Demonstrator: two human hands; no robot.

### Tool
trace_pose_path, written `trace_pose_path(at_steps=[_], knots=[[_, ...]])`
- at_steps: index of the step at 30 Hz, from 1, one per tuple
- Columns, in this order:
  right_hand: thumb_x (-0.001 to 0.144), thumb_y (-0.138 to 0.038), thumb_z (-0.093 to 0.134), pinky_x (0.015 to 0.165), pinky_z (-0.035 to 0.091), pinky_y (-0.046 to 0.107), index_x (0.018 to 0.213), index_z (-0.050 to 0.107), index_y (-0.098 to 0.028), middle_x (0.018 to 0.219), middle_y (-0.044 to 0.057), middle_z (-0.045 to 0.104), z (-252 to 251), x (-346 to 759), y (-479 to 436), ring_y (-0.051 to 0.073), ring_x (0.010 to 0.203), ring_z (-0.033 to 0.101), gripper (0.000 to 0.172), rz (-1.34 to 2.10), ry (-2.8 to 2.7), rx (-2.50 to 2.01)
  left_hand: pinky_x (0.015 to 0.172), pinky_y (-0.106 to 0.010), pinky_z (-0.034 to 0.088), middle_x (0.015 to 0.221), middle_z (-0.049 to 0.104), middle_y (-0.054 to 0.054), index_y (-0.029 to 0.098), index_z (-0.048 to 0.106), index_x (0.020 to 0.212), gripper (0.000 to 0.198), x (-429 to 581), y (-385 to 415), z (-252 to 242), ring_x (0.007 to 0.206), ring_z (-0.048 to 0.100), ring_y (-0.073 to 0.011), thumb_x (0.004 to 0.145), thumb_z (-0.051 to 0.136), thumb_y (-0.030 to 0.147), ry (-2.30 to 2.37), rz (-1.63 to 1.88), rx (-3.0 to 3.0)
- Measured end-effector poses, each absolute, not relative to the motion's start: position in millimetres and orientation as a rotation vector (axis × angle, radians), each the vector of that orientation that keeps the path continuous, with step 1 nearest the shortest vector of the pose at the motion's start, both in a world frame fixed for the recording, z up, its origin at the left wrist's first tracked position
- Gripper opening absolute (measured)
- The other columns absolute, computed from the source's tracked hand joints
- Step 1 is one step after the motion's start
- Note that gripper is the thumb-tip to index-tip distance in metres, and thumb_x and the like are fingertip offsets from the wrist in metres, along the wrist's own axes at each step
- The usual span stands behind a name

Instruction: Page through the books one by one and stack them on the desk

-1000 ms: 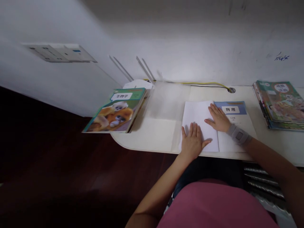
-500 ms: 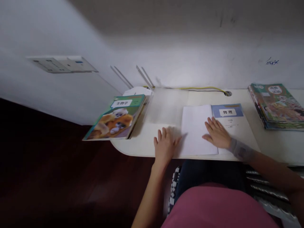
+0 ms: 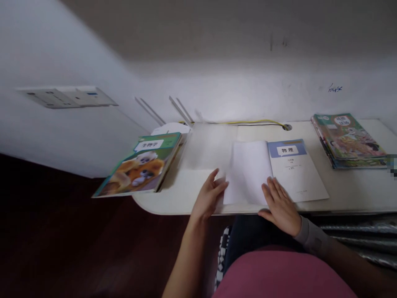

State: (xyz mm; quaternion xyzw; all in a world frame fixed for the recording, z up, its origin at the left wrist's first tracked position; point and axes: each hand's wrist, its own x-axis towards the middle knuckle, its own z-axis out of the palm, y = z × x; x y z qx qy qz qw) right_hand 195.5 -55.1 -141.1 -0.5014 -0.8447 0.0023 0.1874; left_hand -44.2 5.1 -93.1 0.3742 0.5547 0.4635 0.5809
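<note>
A physics textbook (image 3: 297, 178) lies open on the white desk, its title page on the right and a blank white page (image 3: 248, 169) on the left. My left hand (image 3: 208, 196) is at the left edge of the blank page, thumb and forefinger apart; whether it touches the page I cannot tell. Resting flat at the book's lower edge, near the spine, is my right hand (image 3: 281, 207), fingers stretched out and a grey band on the wrist.
To the left, a stack topped by a biology textbook (image 3: 139, 163) overhangs the desk (image 3: 173, 200). A second stack of books (image 3: 350, 138) sits at the right. Behind run a yellow cable (image 3: 254, 121) and a cable hole (image 3: 287, 127). Wall sockets (image 3: 68, 98) are at the left.
My right hand has slid down from the title page to the book's lower edge. My left hand has turned its thumb side towards the blank page. The view has shifted slightly.
</note>
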Motion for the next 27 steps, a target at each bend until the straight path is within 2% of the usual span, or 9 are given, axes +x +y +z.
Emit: trace_pose_path(at_steps=[3,7,9,11,16,19,22,24,27], knots=[[0.087,-0.034,0.056,0.106,0.037,0.053,0.148,0.018,-0.007,0.152,0.025,0.023,-135.3,194.8,-50.2,0.037,0.141,0.018,0.077,0.040,-2.302,-1.396,0.064,-0.021,0.052,0.095,0.068,-0.004,0.018,0.042,0.133,0.079,-24.0,10.7,-59.9,0.069,0.064,-0.0109,0.063,0.077,0.023,1.100,1.106,0.856],[0.090,-0.012,0.034,0.098,0.048,0.046,0.150,0.004,-0.008,0.149,0.023,0.031,-129.9,201.9,-44.9,0.032,0.133,0.039,0.068,0.137,-2.142,-1.425,0.066,-0.022,0.052,0.108,0.065,-0.006,0.022,0.045,0.132,0.069,23.5,17.7,-27.7,0.076,0.063,-0.0112,0.070,0.074,0.028,0.892,1.094,1.065],[0.089,-0.011,0.032,0.093,0.052,0.043,0.149,0.012,-0.009,0.143,0.022,0.042,-128.8,207.6,-45.1,0.030,0.122,0.052,0.063,0.201,-2.072,-1.456,0.072,-0.024,0.052,0.116,0.062,-0.008,0.022,0.044,0.134,0.066,48.1,21.3,-21.2,0.083,0.062,-0.0123,0.074,0.070,0.028,0.804,1.057,1.181],[0.091,-0.015,0.033,0.092,0.052,0.041,0.147,0.022,-0.010,0.139,0.020,0.047,-127.5,212.7,-46.5,0.029,0.117,0.056,0.057,0.228,-2.037,-1.484,0.073,-0.025,0.051,0.120,0.060,-0.009,0.023,0.041,0.136,0.067,64.0,24.0,-18.6,0.083,0.060,-0.0113,0.075,0.068,0.025,0.771,1.032,1.255],[0.089,-0.036,0.050,0.106,0.040,0.046,0.145,0.024,-0.007,0.149,0.023,0.032,-119.5,219.4,-44.0,0.031,0.137,0.032,0.068,0.222,-2.296,-1.340,0.064,-0.022,0.049,0.122,0.058,-0.009,0.027,0.041,0.137,0.067,35.5,18.1,-19.3,0.075,0.057,-0.0091,0.075,0.067,0.024,0.913,1.063,1.333],[0.084,-0.050,0.058,0.110,0.031,0.050,0.141,0.035,-0.011,0.149,0.021,0.033,-114.0,219.9,-35.7,0.033,0.138,0.028,0.073,0.205,-2.590,-1.206,0.063,-0.024,0.050,0.123,0.057,-0.010,0.023,0.051,0.129,0.057,-15.8,5.2,-37.7,0.072,0.056,-0.0096,0.074,0.067,0.028,1.170,1.084,1.375],[0.083,-0.049,0.060,0.109,0.030,0.050,0.134,0.047,-0.014,0.144,0.019,0.041,-107.2,216.4,-23.5,0.033,0.135,0.034,0.063,0.177,-2.784,-1.129,0.066,-0.032,0.054,0.123,0.057,-0.011,0.019,0.054,0.124,0.052,-59.3,-7.6,-75.2,0.073,0.059,-0.0134,0.074,0.062,0.032,1.472,0.964,1.434],[0.085,-0.041,0.061,0.104,0.037,0.046,0.124,0.055,-0.013,0.133,0.019,0.053,-100.3,209.0,-11.5,0.031,0.127,0.046,0.048,0.157,-2.884,-1.092,0.075,-0.039,0.055,0.123,0.057,-0.013,0.016,0.056,0.121,0.049,-73.6,-12.8,-103.1,0.081,0.063,-0.0183,0.074,0.057,0.029,1.685,0.871,1.555],[0.090,-0.035,0.055,0.094,0.044,0.040,0.114,0.061,-0.012,0.116,0.017,0.064,-88.7,183.1,14.0,0.026,0.111,0.059,0.034,0.128,-2.954,-1.004,0.098,-0.047,0.044,0.135,0.049,-0.019,0.012,0.059,0.120,0.042,-71.9,-17.1,-133.6,0.115,0.055,-0.0282,0.081,0.048,0.023,1.887,0.824,1.892]])
